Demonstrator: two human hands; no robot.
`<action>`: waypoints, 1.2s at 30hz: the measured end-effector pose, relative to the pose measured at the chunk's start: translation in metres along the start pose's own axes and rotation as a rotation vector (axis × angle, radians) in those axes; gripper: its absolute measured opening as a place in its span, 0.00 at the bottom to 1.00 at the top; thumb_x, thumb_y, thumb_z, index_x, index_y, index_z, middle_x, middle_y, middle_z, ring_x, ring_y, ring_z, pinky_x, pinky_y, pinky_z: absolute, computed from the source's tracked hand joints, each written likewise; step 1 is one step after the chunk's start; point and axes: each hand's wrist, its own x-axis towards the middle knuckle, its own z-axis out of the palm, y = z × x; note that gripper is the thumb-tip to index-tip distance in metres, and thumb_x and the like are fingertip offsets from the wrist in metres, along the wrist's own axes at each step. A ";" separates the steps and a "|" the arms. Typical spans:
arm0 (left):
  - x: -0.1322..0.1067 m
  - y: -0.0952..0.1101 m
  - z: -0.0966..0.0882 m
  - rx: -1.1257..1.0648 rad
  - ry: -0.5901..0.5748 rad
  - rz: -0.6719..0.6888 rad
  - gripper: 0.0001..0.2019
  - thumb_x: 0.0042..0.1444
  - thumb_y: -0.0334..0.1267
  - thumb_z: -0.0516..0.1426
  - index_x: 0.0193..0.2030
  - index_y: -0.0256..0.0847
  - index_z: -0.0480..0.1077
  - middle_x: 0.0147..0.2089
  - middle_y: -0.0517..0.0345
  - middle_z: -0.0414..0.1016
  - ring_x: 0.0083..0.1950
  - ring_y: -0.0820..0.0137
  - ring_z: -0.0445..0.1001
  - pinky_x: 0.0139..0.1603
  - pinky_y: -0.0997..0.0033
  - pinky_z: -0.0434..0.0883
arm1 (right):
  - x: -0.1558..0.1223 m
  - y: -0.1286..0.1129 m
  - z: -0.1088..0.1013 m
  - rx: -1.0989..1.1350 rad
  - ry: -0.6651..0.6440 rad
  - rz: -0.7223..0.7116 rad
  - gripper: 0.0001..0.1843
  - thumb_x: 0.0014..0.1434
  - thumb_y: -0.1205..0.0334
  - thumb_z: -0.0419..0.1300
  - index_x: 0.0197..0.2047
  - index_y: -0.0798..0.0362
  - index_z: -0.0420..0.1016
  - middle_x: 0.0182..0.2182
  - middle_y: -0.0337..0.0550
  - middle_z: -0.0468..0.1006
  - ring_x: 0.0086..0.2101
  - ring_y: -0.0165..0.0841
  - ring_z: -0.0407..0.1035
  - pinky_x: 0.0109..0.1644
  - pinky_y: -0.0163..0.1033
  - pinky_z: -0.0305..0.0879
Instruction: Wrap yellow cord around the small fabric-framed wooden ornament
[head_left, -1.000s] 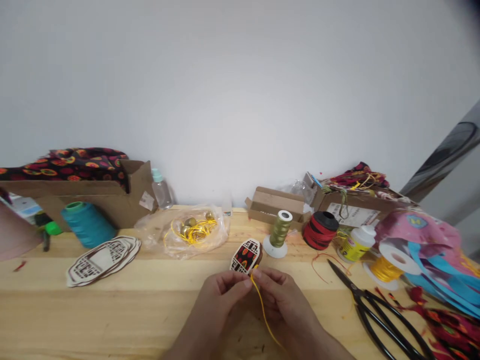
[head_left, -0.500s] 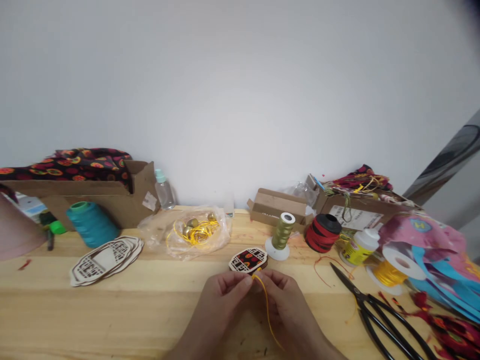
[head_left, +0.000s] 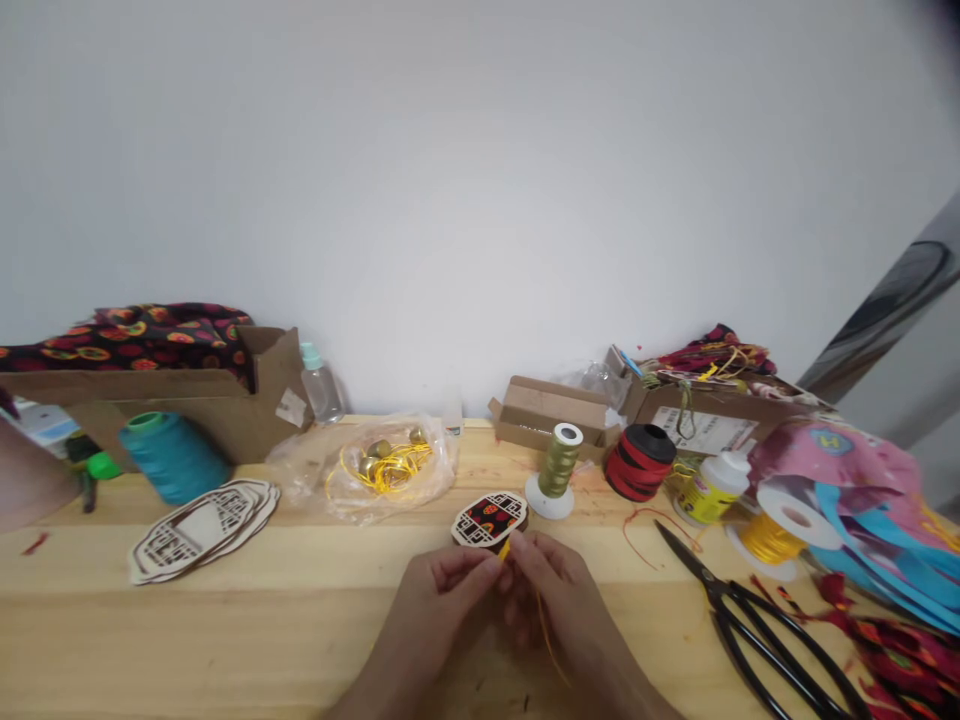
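Note:
A yellow cord (head_left: 550, 640) runs between my two hands, its loose end trailing down past the right wrist. My left hand (head_left: 454, 590) pinches the cord between thumb and forefinger. Close beside it, my right hand (head_left: 551, 580) is closed on the same cord, thumb and fingertips together; the exact spot of the grip is partly covered by the fingers. Just beyond the fingertips lies an octagonal wooden piece (head_left: 489, 519) with cut-out patterns and dark printed fabric in its middle. Whether the cord is fixed to this piece I cannot tell.
Black scissors (head_left: 731, 600) lie open at the right, near a yellow cord spool (head_left: 780, 530) and a glue bottle (head_left: 709, 488). A green thread spool (head_left: 559, 470) stands behind the wooden piece. At left are stacked wooden cut-outs (head_left: 202, 530), a teal thread cone (head_left: 172, 457) and a bag of bells (head_left: 390, 468).
My right fingers have shifted on the yellow cord, and the loop that stood above the fingertips is now pinched lower. The whole view has shifted slightly.

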 end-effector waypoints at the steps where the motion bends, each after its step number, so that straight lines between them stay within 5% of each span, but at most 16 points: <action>1: 0.000 0.000 0.000 0.021 0.009 -0.005 0.09 0.46 0.39 0.56 0.27 0.36 0.74 0.23 0.60 0.76 0.28 0.72 0.69 0.31 0.77 0.63 | 0.000 -0.003 -0.001 -0.087 0.002 -0.033 0.18 0.46 0.48 0.55 0.22 0.57 0.66 0.13 0.33 0.64 0.12 0.22 0.54 0.14 0.27 0.48; 6: 0.001 0.001 -0.002 0.089 0.084 -0.034 0.09 0.44 0.40 0.57 0.28 0.36 0.75 0.24 0.60 0.77 0.27 0.72 0.68 0.29 0.78 0.62 | -0.003 -0.016 -0.013 -0.520 0.085 -0.267 0.12 0.48 0.58 0.56 0.24 0.58 0.73 0.19 0.38 0.70 0.21 0.26 0.61 0.22 0.29 0.53; 11: 0.001 0.000 -0.003 0.190 0.020 0.021 0.10 0.46 0.40 0.56 0.30 0.38 0.75 0.27 0.60 0.77 0.29 0.70 0.68 0.31 0.77 0.62 | -0.004 -0.016 -0.022 -0.820 0.123 -0.499 0.10 0.50 0.62 0.54 0.25 0.53 0.75 0.19 0.38 0.70 0.22 0.28 0.61 0.24 0.31 0.53; 16: -0.004 0.004 -0.002 0.289 -0.039 0.112 0.11 0.47 0.39 0.54 0.27 0.38 0.76 0.27 0.59 0.77 0.31 0.67 0.68 0.33 0.74 0.62 | 0.000 -0.010 -0.019 -0.742 0.133 -0.450 0.11 0.51 0.58 0.53 0.26 0.53 0.75 0.22 0.40 0.73 0.24 0.31 0.65 0.26 0.32 0.56; 23: -0.006 0.008 0.000 0.327 0.022 0.124 0.11 0.44 0.41 0.55 0.22 0.38 0.76 0.23 0.60 0.76 0.27 0.67 0.67 0.28 0.75 0.61 | 0.000 -0.010 -0.017 -0.708 0.138 -0.445 0.10 0.50 0.59 0.55 0.25 0.53 0.75 0.21 0.41 0.74 0.24 0.31 0.65 0.26 0.33 0.56; 36: -0.007 0.010 0.004 0.380 -0.058 0.122 0.14 0.49 0.42 0.51 0.34 0.38 0.75 0.25 0.59 0.75 0.30 0.67 0.67 0.30 0.74 0.61 | -0.003 -0.012 -0.014 -0.682 0.053 -0.486 0.09 0.50 0.62 0.55 0.25 0.53 0.75 0.20 0.39 0.73 0.22 0.28 0.64 0.24 0.30 0.56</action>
